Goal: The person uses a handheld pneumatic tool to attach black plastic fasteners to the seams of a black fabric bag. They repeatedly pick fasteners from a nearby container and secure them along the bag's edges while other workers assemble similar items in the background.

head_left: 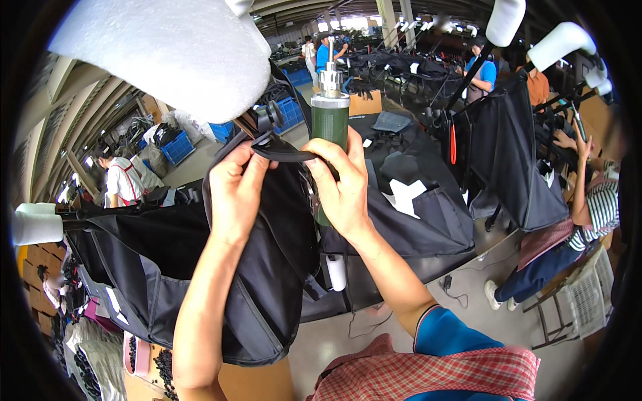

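Observation:
My left hand is closed, pinching the edge of a black fabric band. The band runs across to my right hand, whose thumb and forefinger press on its other end. The same right hand also grips a green power screwdriver, its silver tip pointing up. Just above my left fingers sits a black knob-like fitting on a frame. Black fabric with seams hangs below both hands. A large white foam-like cover fills the upper left, close above the left hand.
More black fabric frames with white-wrapped ends stand around. A co-worker in a striped top handles one at right, near a white plastic crate. Below left is a pink bin beside small black parts. Blue crates stand farther back.

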Demonstrator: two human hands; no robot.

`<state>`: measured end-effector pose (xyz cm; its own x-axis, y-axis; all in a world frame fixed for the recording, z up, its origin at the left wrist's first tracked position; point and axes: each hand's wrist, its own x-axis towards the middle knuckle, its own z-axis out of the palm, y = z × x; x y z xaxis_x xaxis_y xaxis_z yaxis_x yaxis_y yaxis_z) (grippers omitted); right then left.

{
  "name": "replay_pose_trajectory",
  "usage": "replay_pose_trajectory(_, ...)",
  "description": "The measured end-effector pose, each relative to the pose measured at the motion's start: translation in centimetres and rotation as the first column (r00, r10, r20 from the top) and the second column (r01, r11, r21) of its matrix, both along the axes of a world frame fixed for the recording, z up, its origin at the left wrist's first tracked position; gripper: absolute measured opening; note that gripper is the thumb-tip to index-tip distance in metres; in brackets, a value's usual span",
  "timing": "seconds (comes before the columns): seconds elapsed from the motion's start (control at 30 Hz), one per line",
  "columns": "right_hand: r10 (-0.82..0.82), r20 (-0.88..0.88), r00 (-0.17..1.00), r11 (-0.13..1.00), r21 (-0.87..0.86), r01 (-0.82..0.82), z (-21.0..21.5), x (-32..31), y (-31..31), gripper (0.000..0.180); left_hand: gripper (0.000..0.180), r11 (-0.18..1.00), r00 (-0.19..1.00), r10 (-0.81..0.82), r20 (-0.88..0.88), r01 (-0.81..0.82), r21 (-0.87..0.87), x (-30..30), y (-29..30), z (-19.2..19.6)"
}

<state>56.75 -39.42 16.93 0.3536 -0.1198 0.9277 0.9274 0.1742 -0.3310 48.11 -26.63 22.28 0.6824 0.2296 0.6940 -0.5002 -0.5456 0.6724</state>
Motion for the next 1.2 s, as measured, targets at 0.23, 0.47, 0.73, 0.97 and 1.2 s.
replay_pose_trajectory(0.23,-0.002,0.017,1.0,1.0,0.006,0.001,0.8,0.6,0.0,0.015,0.015,0.965,0.975,-0.053,-0.215,0.106,0.241,0.3,1.4,1.7)
replay_pose_trajectory(0.47,0.139,-0.055,0.989,0.99,0.002,-0.139,0.3,-0.2,1.1,0.017,0.017,0.997,0.995,-0.073,-0.073,0.074,0.004,-0.8,0.4,0.2)
replay_pose_trajectory(0.73,0.121,-0.058,0.991,0.992,-0.026,-0.122,0.0,-0.2,0.8,0.019,0.011,0.924,0.945,0.273,0.183,-0.31,0.224,-1.5,-2.7,-2.0)
replay_pose_trajectory(0.97,0.181,-0.097,0.979,0.976,-0.101,-0.191,-0.7,-0.9,-0.3,0.02,0.006,0.942,0.95,0.256,0.18,-0.287,0.176,-0.9,-2.1,-2.1)
replay_pose_trajectory(1.2,0.059,-0.121,0.991,0.993,-0.092,-0.071,-0.4,0.4,-0.1,0.025,0.01,0.917,0.937,0.263,0.23,-0.317,0.243,-0.4,-1.8,-2.4)
